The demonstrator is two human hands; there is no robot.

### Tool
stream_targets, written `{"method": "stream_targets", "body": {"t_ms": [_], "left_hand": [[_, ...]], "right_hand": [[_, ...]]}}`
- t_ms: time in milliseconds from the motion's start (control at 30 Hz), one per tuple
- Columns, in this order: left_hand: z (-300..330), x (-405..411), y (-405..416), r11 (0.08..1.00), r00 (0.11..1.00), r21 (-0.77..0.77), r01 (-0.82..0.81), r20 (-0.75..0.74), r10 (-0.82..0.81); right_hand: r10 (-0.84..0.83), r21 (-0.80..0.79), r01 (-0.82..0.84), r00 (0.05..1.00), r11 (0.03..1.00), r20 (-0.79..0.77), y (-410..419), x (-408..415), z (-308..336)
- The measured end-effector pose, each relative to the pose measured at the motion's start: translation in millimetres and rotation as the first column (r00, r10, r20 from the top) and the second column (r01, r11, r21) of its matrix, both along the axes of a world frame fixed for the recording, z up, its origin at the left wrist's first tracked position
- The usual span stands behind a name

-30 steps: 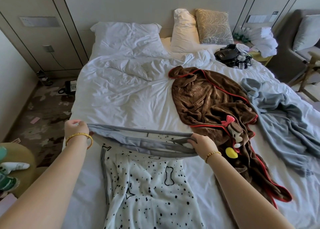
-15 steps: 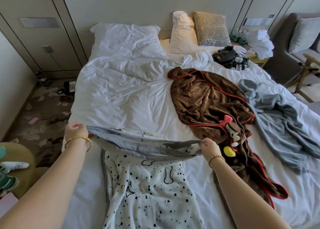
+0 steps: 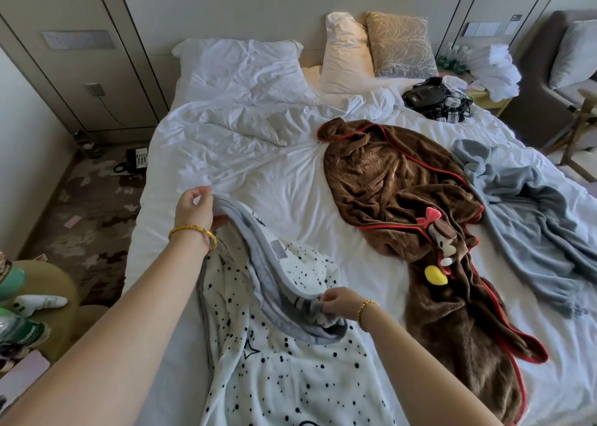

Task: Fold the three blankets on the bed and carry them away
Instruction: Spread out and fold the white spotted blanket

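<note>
Two hands work the gray-trimmed end of a spotted blanket (image 3: 290, 370) on the bed (image 3: 258, 173). The left hand (image 3: 193, 207) pinches one corner, lifted farther up the bed; the right hand (image 3: 339, 303) pinches the bunched opposite corner, nearer the person, apparently to turn that edge back over itself for a fold. Its long axis runs from the hands back toward the person. Right of the right hand, a brown blanket (image 3: 397, 186) and a gray blanket (image 3: 529, 212) lie unfolded.
</note>
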State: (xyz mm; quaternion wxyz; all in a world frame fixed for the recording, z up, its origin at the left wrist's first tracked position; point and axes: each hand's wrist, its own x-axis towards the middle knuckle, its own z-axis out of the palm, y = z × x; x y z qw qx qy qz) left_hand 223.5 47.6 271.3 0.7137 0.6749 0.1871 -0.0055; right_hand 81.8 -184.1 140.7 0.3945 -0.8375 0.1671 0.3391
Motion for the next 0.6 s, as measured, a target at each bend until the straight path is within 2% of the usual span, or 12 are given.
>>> {"method": "stream_targets", "body": {"t_ms": [100, 200, 267, 333, 367, 400, 467, 600], "left_hand": [[11.3, 1.0, -3.6, 0.998, 0.999, -0.055, 0.020, 0.037, -0.018], [22.7, 4.9, 1.2, 0.991, 0.999, -0.132, 0.002, 0.049, 0.005], [25.7, 6.1, 8.4, 0.987, 0.998, -0.158, -0.027, 0.047, 0.035], [23.7, 5.1, 17.5, 0.987, 0.997, -0.153, -0.055, 0.047, 0.063], [21.6, 4.2, 22.1, 0.987, 0.996, -0.149, -0.066, 0.042, 0.073], [19.2, 3.2, 26.4, 0.986, 0.996, -0.149, -0.077, 0.035, 0.084], [14.1, 2.2, 35.3, 0.983, 0.994, -0.150, -0.106, 0.020, 0.110], [7.4, 2.1, 51.6, 0.976, 0.987, -0.147, -0.158, 0.004, 0.160]], "right_hand": [[0.040, 0.057, -0.038, 0.999, 0.998, -0.031, 23.6, 2.5, -3.3], [-0.030, 0.063, 0.028, 0.999, 0.998, 0.031, 39.8, 12.1, -6.6], [-0.223, 0.034, 0.220, 0.958, 0.975, 0.180, 44.0, 17.5, -8.2], [-0.446, 0.061, 0.453, 0.828, 0.889, 0.340, 39.7, 21.0, -6.8], [-0.505, 0.076, 0.520, 0.770, 0.851, 0.389, 34.4, 22.9, -5.8], [-0.515, 0.048, 0.546, 0.752, 0.836, 0.410, 27.3, 25.5, -5.8], [-0.479, -0.101, 0.558, 0.780, 0.824, 0.404, 14.5, 30.2, -7.0], [-0.558, -0.351, 0.666, 0.745, 0.658, 0.366, -4.0, 29.5, -4.8]]}}
